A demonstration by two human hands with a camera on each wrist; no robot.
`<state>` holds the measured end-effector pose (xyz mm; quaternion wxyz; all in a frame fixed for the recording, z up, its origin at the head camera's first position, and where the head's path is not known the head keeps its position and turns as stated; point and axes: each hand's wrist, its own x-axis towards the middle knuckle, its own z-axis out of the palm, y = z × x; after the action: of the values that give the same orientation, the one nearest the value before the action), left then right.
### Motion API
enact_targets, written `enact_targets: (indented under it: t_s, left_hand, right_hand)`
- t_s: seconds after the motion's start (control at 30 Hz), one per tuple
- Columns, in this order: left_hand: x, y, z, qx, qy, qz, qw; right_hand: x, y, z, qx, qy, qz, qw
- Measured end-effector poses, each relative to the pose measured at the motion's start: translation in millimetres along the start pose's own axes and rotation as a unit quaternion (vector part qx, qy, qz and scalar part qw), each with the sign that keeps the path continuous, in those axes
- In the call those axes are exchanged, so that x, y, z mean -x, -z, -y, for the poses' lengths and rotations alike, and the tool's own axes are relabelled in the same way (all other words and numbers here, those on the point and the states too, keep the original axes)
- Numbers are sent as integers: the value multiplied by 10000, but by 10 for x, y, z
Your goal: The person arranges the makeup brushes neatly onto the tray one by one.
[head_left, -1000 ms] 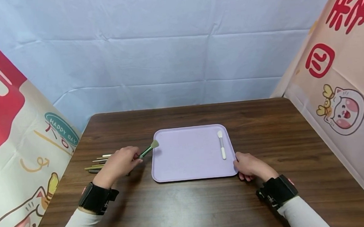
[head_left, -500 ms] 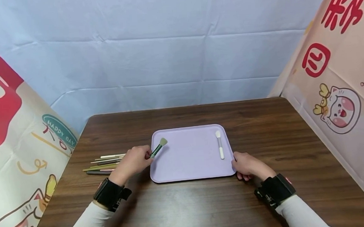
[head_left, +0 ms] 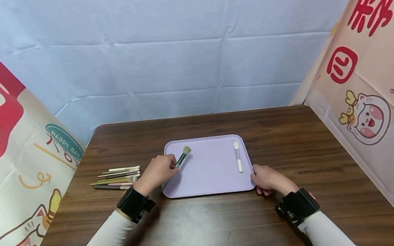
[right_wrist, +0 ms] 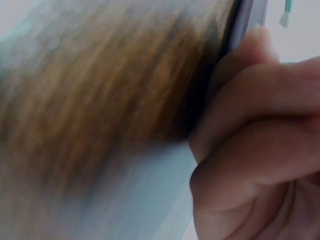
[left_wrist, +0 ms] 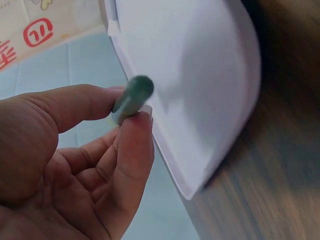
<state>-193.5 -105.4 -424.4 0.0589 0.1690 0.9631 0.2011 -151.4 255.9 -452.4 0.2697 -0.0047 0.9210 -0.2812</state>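
Note:
My left hand (head_left: 160, 170) pinches a green makeup brush (head_left: 182, 157) between thumb and fingers, over the left part of the lilac tray (head_left: 210, 181). The brush's pale green bristles point up and to the right. In the left wrist view the rounded end of its green handle (left_wrist: 136, 95) faces the camera. At the tray's lower right corner, my right hand (head_left: 268, 179) grips the rim with curled fingers; the right wrist view shows these fingers (right_wrist: 255, 100) against the tray's edge. A white makeup brush with a grey band (head_left: 238, 160) lies upright along the tray's right side.
Several makeup brushes (head_left: 114, 181) lie in a loose bundle left of the tray on the dark wooden table (head_left: 271, 130). A pale blue cloth (head_left: 174, 64) hangs behind the table, and printed cloths (head_left: 356, 103) stand at both sides.
My left hand has carried the green brush rightward, from the tray's left edge to over its surface. The bundle of brushes has come into fuller view. My right hand stays at the tray's corner.

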Motion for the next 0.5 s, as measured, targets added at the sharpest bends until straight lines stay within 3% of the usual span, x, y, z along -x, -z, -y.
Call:
enact_targets:
  t_s: [0.5]
  left_hand:
    - [-189,-211,-252,70,-152,-229,9996]
  right_hand:
    - [40,2,9,-61,64,-48,9999]
